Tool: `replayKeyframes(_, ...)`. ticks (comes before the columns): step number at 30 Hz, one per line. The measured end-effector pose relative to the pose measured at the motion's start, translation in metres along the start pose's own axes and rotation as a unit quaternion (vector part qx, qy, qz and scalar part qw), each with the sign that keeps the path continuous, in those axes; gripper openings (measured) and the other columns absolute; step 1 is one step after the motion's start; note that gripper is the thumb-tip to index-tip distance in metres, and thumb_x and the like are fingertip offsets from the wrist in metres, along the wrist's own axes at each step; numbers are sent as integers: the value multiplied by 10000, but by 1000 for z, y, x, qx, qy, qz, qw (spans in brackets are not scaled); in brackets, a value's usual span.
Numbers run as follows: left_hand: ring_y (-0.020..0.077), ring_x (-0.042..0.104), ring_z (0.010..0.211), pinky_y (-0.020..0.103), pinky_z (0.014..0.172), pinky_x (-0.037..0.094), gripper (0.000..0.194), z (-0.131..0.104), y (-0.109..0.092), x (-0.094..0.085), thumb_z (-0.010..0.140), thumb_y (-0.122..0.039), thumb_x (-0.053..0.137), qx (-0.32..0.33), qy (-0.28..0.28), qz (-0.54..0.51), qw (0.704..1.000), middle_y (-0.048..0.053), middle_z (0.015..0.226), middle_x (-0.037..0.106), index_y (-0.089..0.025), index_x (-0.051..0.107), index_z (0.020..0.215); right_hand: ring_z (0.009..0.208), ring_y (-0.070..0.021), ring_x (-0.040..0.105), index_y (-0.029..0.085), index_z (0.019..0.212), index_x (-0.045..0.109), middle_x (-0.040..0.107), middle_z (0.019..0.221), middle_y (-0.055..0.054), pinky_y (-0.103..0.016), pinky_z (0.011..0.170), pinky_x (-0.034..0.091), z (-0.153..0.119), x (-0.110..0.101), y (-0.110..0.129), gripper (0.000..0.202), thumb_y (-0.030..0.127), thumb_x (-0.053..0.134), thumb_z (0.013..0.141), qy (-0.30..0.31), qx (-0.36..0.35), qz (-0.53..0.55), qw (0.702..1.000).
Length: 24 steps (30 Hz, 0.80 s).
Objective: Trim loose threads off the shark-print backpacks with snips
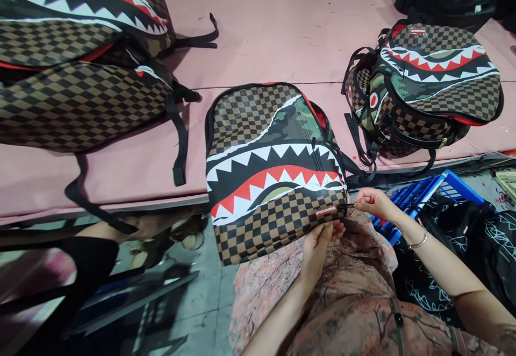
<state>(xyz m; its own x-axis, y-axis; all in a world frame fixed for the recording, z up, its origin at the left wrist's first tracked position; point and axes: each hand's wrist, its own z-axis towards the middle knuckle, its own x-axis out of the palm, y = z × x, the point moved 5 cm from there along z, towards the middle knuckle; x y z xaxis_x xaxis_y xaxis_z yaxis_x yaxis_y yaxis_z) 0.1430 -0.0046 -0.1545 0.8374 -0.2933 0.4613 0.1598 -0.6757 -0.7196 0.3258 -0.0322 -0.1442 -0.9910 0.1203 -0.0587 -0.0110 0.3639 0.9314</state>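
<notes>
A brown-and-black checkered backpack [242, 125] with a printed shark mouth and camouflage patch lies front up at the pink table's near edge, partly over the lap. My left hand [318, 246] grips its edge just below a small red label [325, 211], thumb on top; some fingers are hidden underneath. Close to that label, my right hand [373, 205] pinches a thin dark pointed tool [350, 205], its tip at the backpack's corner. A bit of red shows between those fingers. The tool's exact kind is too small to make out.
A similar shark-mouth backpack [443, 82] lies to the right on the pink table [266, 28]. More checkered backpacks [80, 103] are stacked at left, straps hanging over the edge. A blue crate [463, 186] and black patterned bags [435, 275] are at lower right. Another person's arm [97, 229] shows at left.
</notes>
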Motion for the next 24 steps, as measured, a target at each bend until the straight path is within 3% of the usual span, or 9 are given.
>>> replayKeyframes(3, 197, 640, 656, 327, 639, 537, 483, -3, -6, 7, 643, -546, 627, -67, -12, -55, 996, 94, 721, 673, -84, 649, 785, 423, -42, 339, 147, 741, 548, 492, 517, 61, -186, 418, 189, 2, 1, 0, 329, 454, 656, 694, 19, 16, 12, 1000)
replayKeyframes(6, 166, 609, 521, 300, 540, 523, 505, -1, -6, 10, 648, -578, 604, -121, -60, -69, 988, 73, 599, 641, -76, 636, 701, 429, -43, 344, 150, 721, 537, 495, 521, 60, -186, 419, 194, 3, 2, 1, 326, 455, 648, 700, 23, 11, 15, 1000)
replayKeyframes(9, 156, 604, 521, 289, 551, 519, 430, 4, -3, 8, 635, -523, 649, -80, -90, -57, 991, 49, 573, 633, -95, 633, 670, 456, -51, 373, 151, 693, 531, 486, 515, 62, -190, 445, 243, 5, 2, 5, 317, 443, 656, 695, 11, -13, 2, 1000)
replayKeyframes(13, 167, 617, 550, 298, 594, 519, 442, 11, 5, 3, 637, -536, 636, -22, -76, -9, 997, 61, 596, 653, -96, 650, 670, 476, -60, 403, 149, 678, 538, 489, 532, 56, -198, 469, 289, 7, 0, 9, 339, 468, 650, 687, 18, -18, -15, 1000)
replayKeyframes(24, 179, 626, 561, 318, 617, 525, 450, 17, 12, -6, 628, -551, 629, -5, -75, 21, 997, 72, 611, 664, -102, 654, 656, 584, -102, 506, 152, 699, 583, 566, 660, -1, -225, 547, 408, 16, 0, 15, 288, 434, 638, 713, 43, -89, -100, 990)
